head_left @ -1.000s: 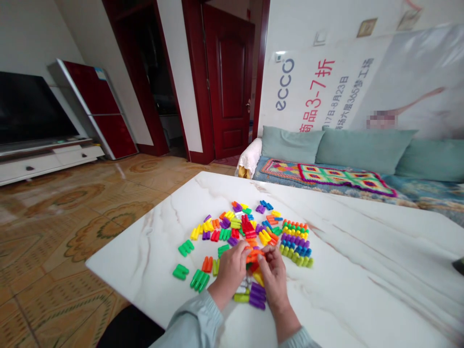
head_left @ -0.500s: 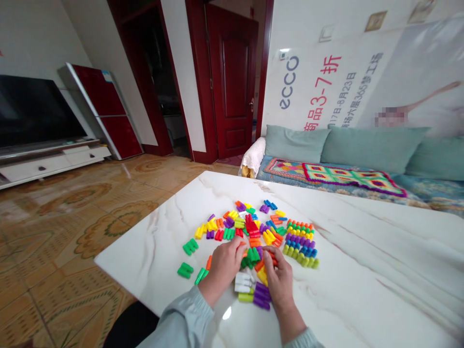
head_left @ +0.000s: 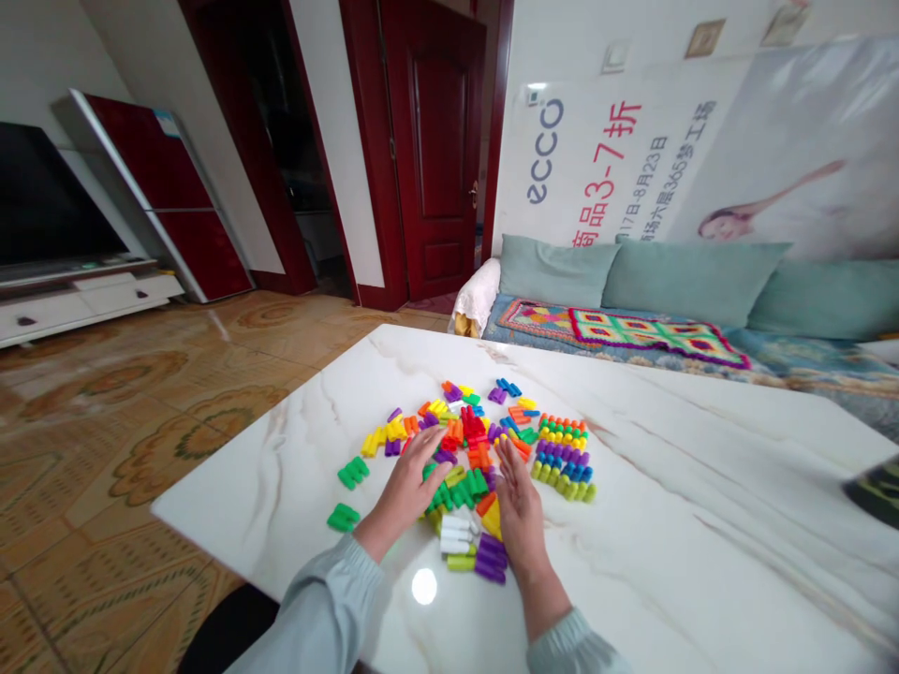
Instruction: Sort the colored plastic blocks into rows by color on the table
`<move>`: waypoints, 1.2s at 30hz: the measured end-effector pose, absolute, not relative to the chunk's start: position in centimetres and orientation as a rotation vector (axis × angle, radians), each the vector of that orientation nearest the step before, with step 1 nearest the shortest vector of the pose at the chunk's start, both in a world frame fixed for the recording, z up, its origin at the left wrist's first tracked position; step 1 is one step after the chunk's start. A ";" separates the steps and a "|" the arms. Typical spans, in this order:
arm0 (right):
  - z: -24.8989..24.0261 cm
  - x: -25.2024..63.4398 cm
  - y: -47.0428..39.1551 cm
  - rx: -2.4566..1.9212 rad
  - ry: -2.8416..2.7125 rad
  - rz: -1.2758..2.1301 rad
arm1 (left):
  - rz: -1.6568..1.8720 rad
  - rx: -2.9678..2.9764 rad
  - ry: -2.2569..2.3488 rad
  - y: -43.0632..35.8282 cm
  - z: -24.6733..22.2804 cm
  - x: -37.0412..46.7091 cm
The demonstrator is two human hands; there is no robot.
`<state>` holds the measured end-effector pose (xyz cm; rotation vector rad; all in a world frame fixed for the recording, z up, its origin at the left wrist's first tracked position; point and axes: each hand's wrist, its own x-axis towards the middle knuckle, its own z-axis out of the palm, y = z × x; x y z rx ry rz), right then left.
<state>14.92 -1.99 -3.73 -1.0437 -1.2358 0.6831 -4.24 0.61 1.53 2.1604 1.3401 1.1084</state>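
Colourful plastic toy pieces shaped like joined pegs lie in a loose pile between my hands. My left hand point(head_left: 407, 479) is at the pile's left side, fingers stretched out, next to green pieces point(head_left: 467, 489). On the right, my right hand point(head_left: 520, 505) has its fingers extended beside orange pieces point(head_left: 480, 457) and a partly covered yellow piece point(head_left: 493, 520). Neither hand grips anything. Nearer to me lie white pieces point(head_left: 458, 534) and purple pieces point(head_left: 492, 559). Red pieces point(head_left: 473, 427) sit beyond my fingertips. My hands hide part of the pile.
Right of the pile, neat rows of coloured pieces point(head_left: 564, 459) stand together on the white marble-patterned table point(head_left: 674, 562). Separate green pieces point(head_left: 344, 517) lie at the left. A dark object point(head_left: 875, 491) shows at the right edge. A sofa point(head_left: 534, 323) is behind the table.
My hands have drawn apart and their fingers have straightened. More green and orange pieces show between them. The whole view has shifted slightly, and a dark object has appeared at the right edge.
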 end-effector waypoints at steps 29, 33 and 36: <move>-2.7 15.1 -3.5 -1.319 -1.122 0.456 | 1.315 2.116 1.344 -4.9 -3.3 -4.7; -2.6 15.5 -4.3 -1.363 -0.989 0.513 | 1.334 1.980 1.290 -4.5 -3.5 -4.9; -2.7 16.2 -5.5 -1.442 -0.957 0.544 | 1.362 1.930 1.246 -4.5 -3.2 -5.0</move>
